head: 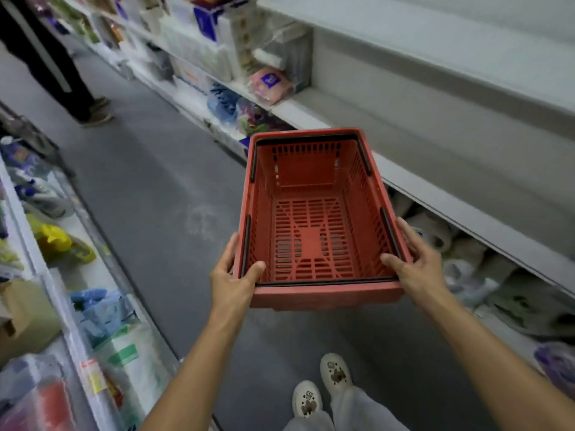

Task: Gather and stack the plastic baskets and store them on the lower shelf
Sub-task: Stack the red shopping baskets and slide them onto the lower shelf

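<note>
A red plastic basket [314,219] with black handles folded down along its rim is held level in the air above the aisle floor. It is empty inside. My left hand [233,275] grips its near left corner, thumb over the rim. At the near right corner my right hand [417,262] holds the rim the same way. The basket hangs just left of the white shelf unit [435,194] on the right.
Grey aisle floor [149,188] runs ahead. Stocked shelves line the left side [62,275] and the right, with bagged goods on the bottom right shelf [473,275]. Another person's legs [68,76] stand far left up the aisle. My white shoes [320,387] are below.
</note>
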`<state>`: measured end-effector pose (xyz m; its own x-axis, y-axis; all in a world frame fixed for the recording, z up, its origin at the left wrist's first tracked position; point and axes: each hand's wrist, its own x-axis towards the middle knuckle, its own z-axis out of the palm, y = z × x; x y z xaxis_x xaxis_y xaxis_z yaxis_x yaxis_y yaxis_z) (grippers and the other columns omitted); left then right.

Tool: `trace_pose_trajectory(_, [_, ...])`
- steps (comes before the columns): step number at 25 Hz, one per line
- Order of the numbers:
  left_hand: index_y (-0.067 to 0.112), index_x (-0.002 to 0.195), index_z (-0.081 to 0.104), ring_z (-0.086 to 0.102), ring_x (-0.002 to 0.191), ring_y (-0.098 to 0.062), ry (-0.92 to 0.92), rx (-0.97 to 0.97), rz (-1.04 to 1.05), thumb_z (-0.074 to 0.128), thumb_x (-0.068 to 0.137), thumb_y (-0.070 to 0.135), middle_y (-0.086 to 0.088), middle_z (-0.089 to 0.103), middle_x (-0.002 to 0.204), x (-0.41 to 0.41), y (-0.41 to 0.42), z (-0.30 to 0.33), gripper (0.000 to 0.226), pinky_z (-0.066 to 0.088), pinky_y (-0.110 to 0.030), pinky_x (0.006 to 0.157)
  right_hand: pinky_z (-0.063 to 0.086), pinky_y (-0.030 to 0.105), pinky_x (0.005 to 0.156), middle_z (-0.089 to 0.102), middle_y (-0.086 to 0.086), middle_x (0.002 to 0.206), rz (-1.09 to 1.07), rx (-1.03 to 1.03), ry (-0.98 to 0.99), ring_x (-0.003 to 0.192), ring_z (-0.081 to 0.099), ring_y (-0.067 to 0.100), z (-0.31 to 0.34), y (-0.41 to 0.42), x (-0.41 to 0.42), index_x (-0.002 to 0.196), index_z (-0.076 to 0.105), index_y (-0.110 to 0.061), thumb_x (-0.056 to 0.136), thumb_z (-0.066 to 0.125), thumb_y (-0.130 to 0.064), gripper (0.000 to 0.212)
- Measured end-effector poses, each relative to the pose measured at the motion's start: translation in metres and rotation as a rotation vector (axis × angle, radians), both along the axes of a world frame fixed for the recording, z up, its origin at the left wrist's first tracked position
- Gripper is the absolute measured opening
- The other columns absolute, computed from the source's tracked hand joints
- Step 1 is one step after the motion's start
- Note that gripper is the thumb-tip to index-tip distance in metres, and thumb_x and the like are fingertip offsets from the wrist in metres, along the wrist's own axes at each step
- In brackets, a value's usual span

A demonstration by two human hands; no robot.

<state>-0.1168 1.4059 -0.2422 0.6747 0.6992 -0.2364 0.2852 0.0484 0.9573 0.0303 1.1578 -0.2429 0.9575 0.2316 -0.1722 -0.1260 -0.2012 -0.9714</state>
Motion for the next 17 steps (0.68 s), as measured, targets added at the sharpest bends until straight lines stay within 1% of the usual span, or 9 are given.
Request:
trace_pose_trajectory(2, [0.021,0.147,0.045,0.057,0.129,-0.015,-0.031,0.035,-0.085,0.075,0.083,0.003,0.0,0.056,0.145,0.011,-0.008,0.016,0.073,0.045,-0.039,0.11,0.054,0.017,0.085,0.06,-0.004,0.127,-0.093,0.036,-0.02,0.097,0.064,-0.004,0.016,-0.021,-0.012,0.141,0.043,-0.026,0.08,0.065,0.013,0.077])
trace_pose_trajectory(4, [0.023,0.147,0.045,0.06,0.126,-0.016,-0.05,0.04,-0.166,0.075,0.083,0.003,0.001,0.058,0.143,0.023,-0.022,0.027,0.074,0.047,-0.04,0.108,0.052,0.019,0.089,0.057,0.0,0.133,-0.203,0.081,-0.036,0.103,0.063,0.002,0.026,-0.043,-0.021,0.142,0.045,-0.021,0.08,0.063,0.016,0.075])
trace_pose_trajectory(5, [0.024,0.148,0.044,0.061,0.124,-0.016,-0.055,0.035,-0.205,0.075,0.083,0.003,0.001,0.059,0.141,0.028,-0.03,0.031,0.074,0.048,-0.04,0.108,0.052,0.018,0.088,0.057,0.001,0.132,-0.253,0.096,-0.04,0.101,0.063,0.001,0.031,-0.054,-0.025,0.141,0.046,-0.019,0.079,0.062,0.017,0.073])
trace_pose_trajectory(7, [0.022,0.147,0.045,0.063,0.121,-0.015,-0.079,0.026,-0.286,0.074,0.083,0.001,-0.001,0.061,0.138,0.041,-0.054,0.039,0.074,0.049,-0.039,0.107,0.053,0.012,0.079,0.061,-0.001,0.124,-0.343,0.112,-0.052,0.091,0.065,-0.008,0.039,-0.082,-0.032,0.14,0.047,-0.017,0.079,0.06,0.02,0.072])
trace_pose_trajectory(9, [0.021,0.147,0.046,0.065,0.118,-0.015,-0.093,0.014,-0.354,0.074,0.082,-0.002,-0.002,0.063,0.134,0.054,-0.08,0.043,0.074,0.05,-0.038,0.105,0.051,0.008,0.07,0.063,-0.008,0.114,-0.413,0.118,-0.049,0.083,0.064,-0.014,0.045,-0.112,-0.038,0.139,0.048,-0.019,0.078,0.059,0.022,0.074])
trace_pose_trajectory(12, [0.018,0.144,0.049,0.067,0.112,-0.011,-0.099,-0.009,-0.446,0.074,0.08,-0.006,-0.001,0.067,0.126,0.074,-0.126,0.042,0.073,0.051,-0.037,0.104,0.05,0.006,0.068,0.063,-0.008,0.115,-0.517,0.101,-0.054,0.082,0.064,-0.016,0.047,-0.163,-0.048,0.138,0.049,-0.02,0.076,0.061,0.022,0.076])
trace_pose_trajectory(14, [0.017,0.143,0.05,0.068,0.108,-0.009,-0.099,-0.02,-0.507,0.073,0.079,-0.009,-0.002,0.067,0.125,0.09,-0.164,0.038,0.072,0.051,-0.037,0.104,0.051,0.007,0.069,0.063,-0.012,0.115,-0.586,0.07,-0.044,0.084,0.064,-0.015,0.044,-0.205,-0.054,0.137,0.049,-0.025,0.076,0.063,0.02,0.077])
trace_pose_trajectory(15, [0.017,0.143,0.051,0.069,0.105,-0.007,-0.099,-0.033,-0.54,0.073,0.079,-0.009,-0.003,0.067,0.126,0.096,-0.184,0.036,0.072,0.052,-0.034,0.102,0.052,0.009,0.071,0.063,-0.014,0.114,-0.615,0.061,-0.031,0.087,0.065,-0.013,0.04,-0.226,-0.057,0.135,0.05,-0.03,0.076,0.064,0.018,0.078])
trace_pose_trajectory(17, [0.018,0.143,0.05,0.069,0.11,-0.013,-0.09,-0.065,-0.601,0.074,0.079,-0.009,-0.004,0.067,0.127,0.11,-0.227,0.029,0.073,0.052,-0.029,0.099,0.054,0.016,0.08,0.064,-0.018,0.115,-0.67,0.034,-0.011,0.096,0.066,-0.006,0.032,-0.273,-0.061,0.129,0.052,-0.043,0.076,0.067,0.014,0.079])
